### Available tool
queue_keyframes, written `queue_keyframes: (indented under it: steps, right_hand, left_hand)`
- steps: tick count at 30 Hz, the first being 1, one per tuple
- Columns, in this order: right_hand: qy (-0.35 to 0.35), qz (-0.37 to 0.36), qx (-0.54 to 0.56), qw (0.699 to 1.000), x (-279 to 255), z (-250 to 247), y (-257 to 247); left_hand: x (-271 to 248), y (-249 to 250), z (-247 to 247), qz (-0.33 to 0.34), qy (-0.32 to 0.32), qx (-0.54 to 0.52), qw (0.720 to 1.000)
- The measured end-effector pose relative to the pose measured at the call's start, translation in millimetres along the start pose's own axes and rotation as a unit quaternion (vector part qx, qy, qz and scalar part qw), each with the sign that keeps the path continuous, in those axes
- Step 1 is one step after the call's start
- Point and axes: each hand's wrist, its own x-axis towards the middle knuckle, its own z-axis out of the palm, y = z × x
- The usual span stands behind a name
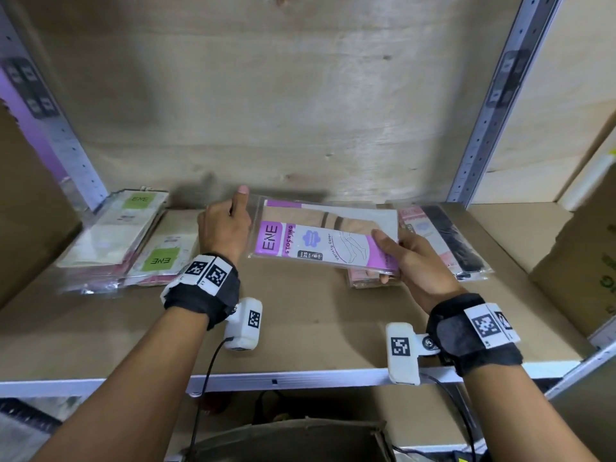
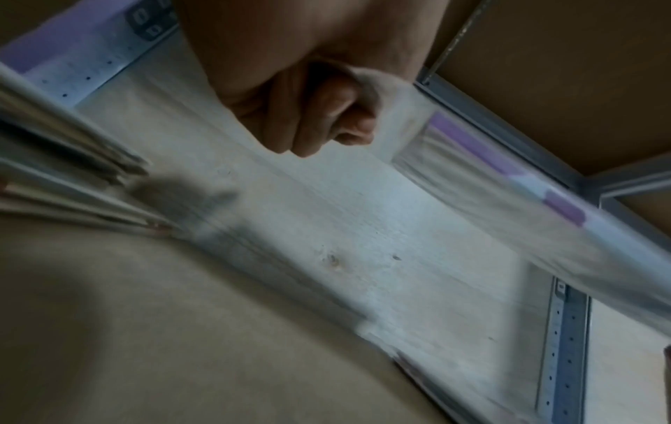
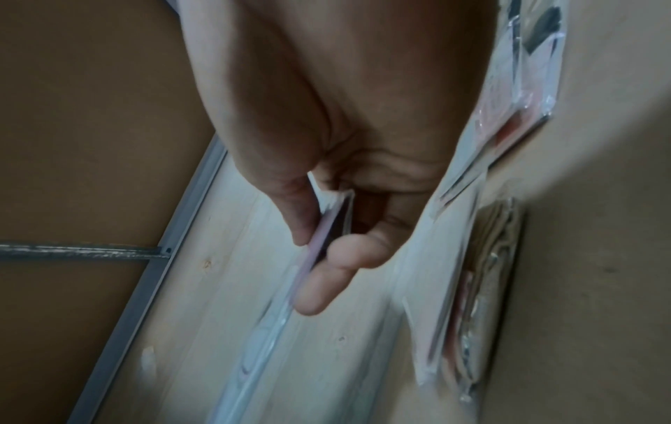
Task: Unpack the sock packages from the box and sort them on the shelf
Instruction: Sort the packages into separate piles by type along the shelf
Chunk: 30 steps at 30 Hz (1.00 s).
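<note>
A purple-and-white ENE stocking package (image 1: 325, 236) in clear plastic is held flat above the middle of the shelf (image 1: 300, 338). My left hand (image 1: 226, 225) grips its left plastic edge, fingers curled, thumb up. My right hand (image 1: 400, 255) pinches its right end, thumb on top and fingers beneath. In the left wrist view the curled fingers (image 2: 319, 114) hold the blurred package (image 2: 508, 178). The right wrist view shows the thumb and fingers (image 3: 319, 281) pinching the package's edge (image 3: 327, 229).
Green-label ENE packages (image 1: 133, 235) are stacked at the shelf's left. Pink and black packages (image 1: 443, 241) lie at the right, partly under the held one. Cardboard boxes (image 1: 586, 248) stand at the far right, and an open box (image 1: 293, 438) sits below the shelf's metal front rail (image 1: 273, 378).
</note>
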Motion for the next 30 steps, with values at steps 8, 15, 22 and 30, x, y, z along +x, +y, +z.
queue_keyframes:
  steps: [8, 15, 22, 30]
  right_hand:
    - [-0.005, 0.037, 0.033, 0.999, 3, 7, 7]
    - [-0.049, 0.07, 0.079, 0.993, 1, 14, 6]
    - [-0.043, 0.075, 0.093, 0.992, 0, 18, 8]
    - [-0.037, 0.078, 0.107, 0.991, 0, 16, 10]
  left_hand:
    - [-3, -6, -5, -0.113, -0.085, -0.23, 0.963]
    - [-8, -4, -14, -0.201, -0.113, -0.368, 0.901]
    - [-15, 8, -22, -0.26, -0.144, -0.446, 0.844]
    - [-17, 8, -21, -0.263, -0.149, -0.441, 0.845]
